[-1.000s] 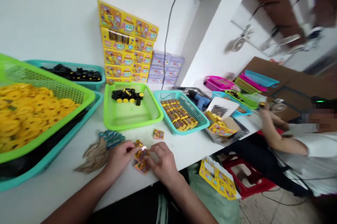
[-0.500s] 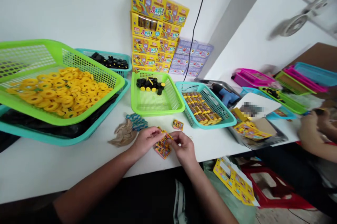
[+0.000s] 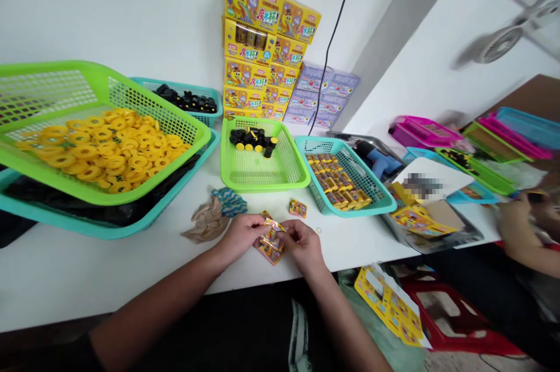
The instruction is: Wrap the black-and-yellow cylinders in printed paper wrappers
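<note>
Close to the table's front edge, my left hand (image 3: 240,236) pinches the left end of a small printed card (image 3: 273,226) in yellow and mixed colours. The fingers of my right hand (image 3: 305,245) are closed on its right end. Just beneath it, partly covered, lies a small pile of similar printed cards (image 3: 272,254) on the white table (image 3: 144,279). A little stack of the same cards (image 3: 298,208) sits apart, beyond my right hand. Left of my left hand are a crumpled brown cloth (image 3: 205,220) and a blue striped cloth (image 3: 230,202).
Ahead stands a green basket (image 3: 245,181) with black and yellow cylinders, beside a teal basket (image 3: 376,206) of small yellow boxes. A green basket (image 3: 144,190) of yellow rings rests at left. Yellow cartons (image 3: 254,4) are stacked behind. A co-worker's arm (image 3: 525,238) shows at right.
The card between my hands has tilted slightly and now catches a bright glare. Both hands keep nearly the same place; the whole view has shifted a little.
</note>
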